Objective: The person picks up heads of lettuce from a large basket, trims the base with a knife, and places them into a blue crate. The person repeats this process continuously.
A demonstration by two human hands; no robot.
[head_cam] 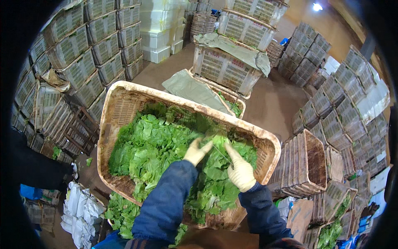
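My left hand (196, 151), in a cream glove, is at a blurred head of leafy lettuce (218, 139), its fingers partly hidden among the leaves. The pale stem end of that head lies between my two hands. In the cream-gloved right hand (242, 172) is a thin knife (222, 154), its narrow blade slanting up and left toward the stem; the handle is hidden in the fist. Below both hands stands a large, dirt-stained plastic crate (189, 104). Packed lettuce (152, 137) fills its left side, and more leaves (220, 190) lie under the right hand.
Beyond the crate, a grey-green sheet (192, 88) covers part of another crate. Tall crate stacks (74, 46) line the left; nested crates (303, 165) stand at the right. White sacks (80, 211) lie lower left, near a person's dark-clothed leg (40, 165). Lettuce (122, 213) sits below the crate.
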